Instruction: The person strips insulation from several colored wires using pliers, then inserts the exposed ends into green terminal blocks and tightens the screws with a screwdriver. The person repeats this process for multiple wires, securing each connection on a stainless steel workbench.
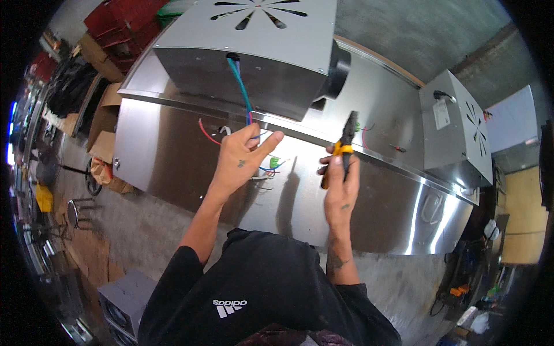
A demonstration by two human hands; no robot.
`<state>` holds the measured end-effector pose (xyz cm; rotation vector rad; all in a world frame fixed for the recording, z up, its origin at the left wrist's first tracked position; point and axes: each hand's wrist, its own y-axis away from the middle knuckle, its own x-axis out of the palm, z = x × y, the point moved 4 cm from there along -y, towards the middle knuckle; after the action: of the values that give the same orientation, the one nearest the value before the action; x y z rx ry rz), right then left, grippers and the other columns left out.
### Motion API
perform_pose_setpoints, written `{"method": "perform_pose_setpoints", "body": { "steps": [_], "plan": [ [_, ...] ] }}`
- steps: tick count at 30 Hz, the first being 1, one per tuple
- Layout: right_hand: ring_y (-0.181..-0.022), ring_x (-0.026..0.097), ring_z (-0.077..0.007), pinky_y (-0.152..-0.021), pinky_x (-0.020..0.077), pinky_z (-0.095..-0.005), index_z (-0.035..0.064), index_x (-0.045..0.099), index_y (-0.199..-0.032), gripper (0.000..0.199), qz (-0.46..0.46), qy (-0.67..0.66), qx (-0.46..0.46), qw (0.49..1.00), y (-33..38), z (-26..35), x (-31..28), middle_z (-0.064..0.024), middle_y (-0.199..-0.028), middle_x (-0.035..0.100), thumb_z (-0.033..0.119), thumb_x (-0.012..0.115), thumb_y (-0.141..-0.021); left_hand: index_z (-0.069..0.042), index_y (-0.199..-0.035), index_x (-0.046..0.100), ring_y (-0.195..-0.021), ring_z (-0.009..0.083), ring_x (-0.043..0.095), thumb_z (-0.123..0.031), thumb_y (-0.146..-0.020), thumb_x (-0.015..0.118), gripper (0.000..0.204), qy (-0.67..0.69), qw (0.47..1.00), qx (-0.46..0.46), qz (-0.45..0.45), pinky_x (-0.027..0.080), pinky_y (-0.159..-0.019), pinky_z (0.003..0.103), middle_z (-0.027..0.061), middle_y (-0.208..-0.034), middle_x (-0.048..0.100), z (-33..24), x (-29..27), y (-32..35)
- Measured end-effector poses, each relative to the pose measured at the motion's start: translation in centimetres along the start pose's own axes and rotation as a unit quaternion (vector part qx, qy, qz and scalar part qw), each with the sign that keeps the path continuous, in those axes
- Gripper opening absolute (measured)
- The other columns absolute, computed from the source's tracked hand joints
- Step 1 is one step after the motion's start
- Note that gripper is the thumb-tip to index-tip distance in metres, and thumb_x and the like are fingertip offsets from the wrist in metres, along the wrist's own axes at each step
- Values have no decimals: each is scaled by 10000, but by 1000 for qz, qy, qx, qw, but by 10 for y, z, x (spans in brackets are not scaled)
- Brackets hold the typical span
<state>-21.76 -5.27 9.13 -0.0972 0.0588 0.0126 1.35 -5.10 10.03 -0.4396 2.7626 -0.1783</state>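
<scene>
My left hand is curled round the lower end of several teal, blue and red wires, its thumb stretched out to the right. These wires hang from a hole in the front of a grey metal box with petal-shaped vents on top and a black round outlet on its right side. My right hand grips pliers with yellow and black handles, jaws pointing up and away from the wires. Between my hands, loose wire ends and a green terminal block lie on a shiny stainless steel surface.
To the right stands a second grey vented box with a black cord. A small red-and-dark item lies left of it. Red crates and cardboard are at the left. A stool and a grey box stand on the floor.
</scene>
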Motion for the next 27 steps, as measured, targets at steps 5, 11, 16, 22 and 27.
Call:
{"method": "perform_pose_setpoints", "body": {
  "steps": [5,11,16,22,27],
  "plan": [
    [-1006,662,-304,-923,529,-446,-92,611,-1246,463,-140,159,32,977,-68,-28,-104,-227,-1123,660,349,515,-1141,-87,-964,588,-724,36,424,-264,-1120,635,241,45,998,1,36,372,-629,262,-86,-798,458,0,-5,8],
    [-1057,660,-486,-941,525,-551,-102,655,-1094,435,-208,545,-82,808,-121,-62,-201,-300,-1097,672,329,620,-1045,-12,-1144,651,-818,73,496,-224,-1176,491,268,207,977,43,39,423,-755,270,-11,-892,546,1,-12,15],
    [-976,732,-440,-841,613,-553,-62,733,-994,402,-266,700,-71,659,-144,-103,-284,-266,-1040,726,336,677,-973,10,-1241,681,-865,97,586,-226,-1174,512,298,209,977,37,23,484,-830,272,10,-911,616,-3,-12,18],
    [-1080,716,-459,-919,579,-573,-20,693,-1137,463,-212,678,15,703,-148,-135,-341,-267,-1110,739,395,782,-951,28,-1263,663,-867,108,611,-196,-1177,502,289,251,965,55,49,513,-815,285,29,-909,628,-16,-9,12],
    [-1123,706,-422,-961,548,-524,-30,671,-1250,412,-226,564,-101,788,-119,-89,-249,-260,-1271,707,334,682,-1059,25,-1287,643,-895,120,612,-182,-1178,491,279,279,957,58,61,499,-847,293,31,-942,631,-18,-8,15]
  ]
}}
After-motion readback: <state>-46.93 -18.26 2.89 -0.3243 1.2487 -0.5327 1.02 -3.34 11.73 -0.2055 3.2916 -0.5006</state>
